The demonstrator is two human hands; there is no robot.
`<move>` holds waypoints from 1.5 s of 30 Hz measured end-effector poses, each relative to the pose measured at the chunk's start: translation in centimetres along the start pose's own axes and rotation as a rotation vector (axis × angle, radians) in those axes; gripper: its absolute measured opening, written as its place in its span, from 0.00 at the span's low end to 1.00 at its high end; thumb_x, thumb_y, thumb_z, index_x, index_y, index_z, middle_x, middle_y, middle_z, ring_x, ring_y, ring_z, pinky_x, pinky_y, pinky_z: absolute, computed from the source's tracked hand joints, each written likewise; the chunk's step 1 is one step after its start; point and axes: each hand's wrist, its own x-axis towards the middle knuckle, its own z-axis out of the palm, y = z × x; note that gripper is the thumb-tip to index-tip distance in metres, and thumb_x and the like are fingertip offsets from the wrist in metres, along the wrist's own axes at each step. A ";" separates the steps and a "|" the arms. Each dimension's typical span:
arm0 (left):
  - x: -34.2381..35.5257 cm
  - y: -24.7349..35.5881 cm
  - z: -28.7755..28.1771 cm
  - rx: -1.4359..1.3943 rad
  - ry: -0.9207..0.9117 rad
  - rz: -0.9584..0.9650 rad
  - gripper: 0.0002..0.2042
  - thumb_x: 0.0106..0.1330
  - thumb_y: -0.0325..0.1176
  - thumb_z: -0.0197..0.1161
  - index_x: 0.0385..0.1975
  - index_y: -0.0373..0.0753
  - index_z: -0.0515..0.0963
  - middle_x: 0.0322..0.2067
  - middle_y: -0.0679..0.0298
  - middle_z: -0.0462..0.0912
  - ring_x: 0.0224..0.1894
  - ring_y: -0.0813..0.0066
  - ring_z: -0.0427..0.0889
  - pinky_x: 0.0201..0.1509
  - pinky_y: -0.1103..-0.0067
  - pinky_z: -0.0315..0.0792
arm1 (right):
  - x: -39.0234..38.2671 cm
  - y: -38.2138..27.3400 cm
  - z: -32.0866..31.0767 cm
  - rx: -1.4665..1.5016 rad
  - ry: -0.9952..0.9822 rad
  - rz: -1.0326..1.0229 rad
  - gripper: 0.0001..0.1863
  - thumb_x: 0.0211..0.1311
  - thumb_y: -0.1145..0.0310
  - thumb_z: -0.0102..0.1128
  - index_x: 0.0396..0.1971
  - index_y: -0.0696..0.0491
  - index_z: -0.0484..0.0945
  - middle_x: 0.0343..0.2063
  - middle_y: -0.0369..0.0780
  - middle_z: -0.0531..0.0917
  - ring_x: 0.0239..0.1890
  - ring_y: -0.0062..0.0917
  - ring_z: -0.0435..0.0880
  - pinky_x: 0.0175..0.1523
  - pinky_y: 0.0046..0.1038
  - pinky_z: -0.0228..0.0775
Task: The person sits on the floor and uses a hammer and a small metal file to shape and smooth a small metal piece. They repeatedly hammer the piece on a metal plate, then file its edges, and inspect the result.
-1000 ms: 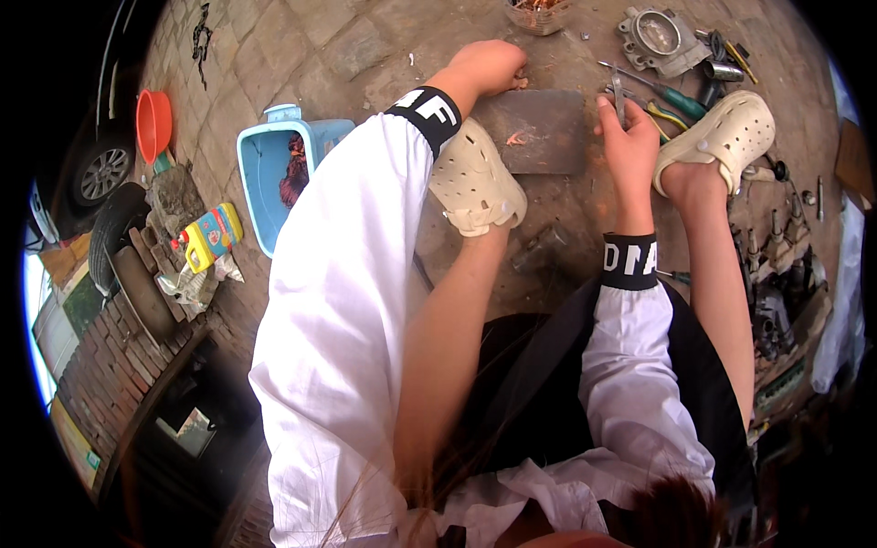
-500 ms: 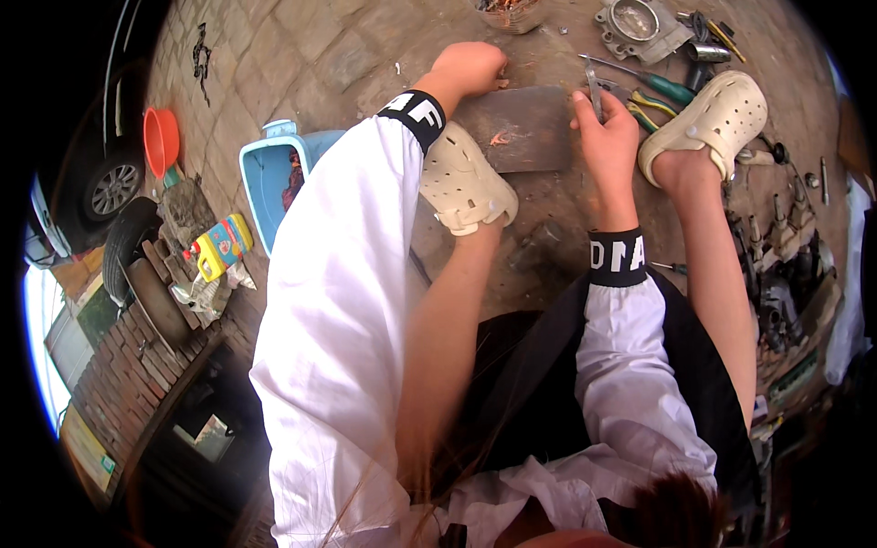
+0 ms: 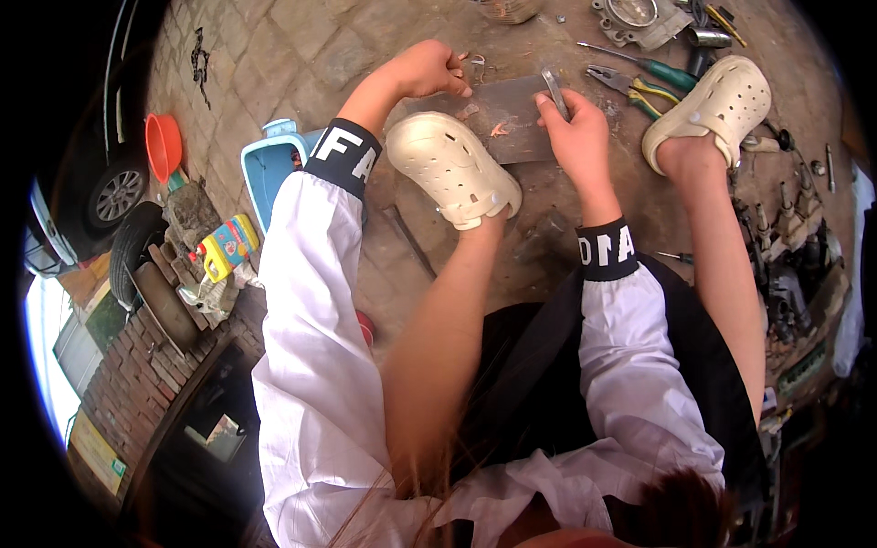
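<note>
My left hand (image 3: 429, 69) hovers past the toe of my left clog, by the far left corner of a flat dark metal plate (image 3: 523, 102). Its fingers are curled, and whatever they may pinch is too small to make out. A small curled scrap (image 3: 479, 64) lies just beyond these fingers. My right hand (image 3: 579, 137) is closed around a narrow flat metal bar (image 3: 554, 92), held upright at the plate's right part. On the plate rest a reddish copper-coloured scrap (image 3: 499, 130) and a smaller one (image 3: 469, 110).
Pliers (image 3: 610, 79) with yellow-green handles and a green-handled screwdriver (image 3: 671, 74) lie right of the plate. Beyond are a cast metal housing (image 3: 671, 20) and a basket (image 3: 508, 11). A blue bin (image 3: 265, 183) stands left; metal parts (image 3: 786, 292) crowd the right.
My left hand has drawn left, off the plate's far edge, and its fingers now show more. My right hand has shifted left over the plate with the metal bar.
</note>
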 end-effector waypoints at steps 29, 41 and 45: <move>5.2 -2.7 2.7 0.310 0.308 -0.183 0.15 0.49 0.41 0.72 0.35 0.45 0.84 0.37 0.59 0.84 0.42 0.57 0.82 0.44 0.67 0.76 | 0.0 -0.5 0.1 -0.049 0.043 0.027 0.12 0.60 0.63 0.60 0.31 0.58 0.81 0.17 0.39 0.82 0.22 0.22 0.82 0.30 0.26 0.70; 5.2 -3.5 2.9 0.305 0.270 -0.051 0.11 0.51 0.37 0.67 0.32 0.41 0.83 0.34 0.57 0.84 0.39 0.56 0.82 0.42 0.68 0.75 | -0.1 -0.9 0.1 -0.035 0.053 0.036 0.12 0.60 0.63 0.60 0.32 0.58 0.81 0.18 0.39 0.83 0.22 0.22 0.83 0.31 0.25 0.71; 2.4 -0.5 1.1 0.112 0.060 0.053 0.08 0.50 0.33 0.66 0.28 0.39 0.82 0.28 0.59 0.83 0.33 0.63 0.81 0.38 0.72 0.74 | 0.0 -0.3 -0.5 -0.048 0.055 0.041 0.12 0.60 0.63 0.60 0.32 0.58 0.81 0.18 0.39 0.83 0.22 0.22 0.83 0.31 0.25 0.71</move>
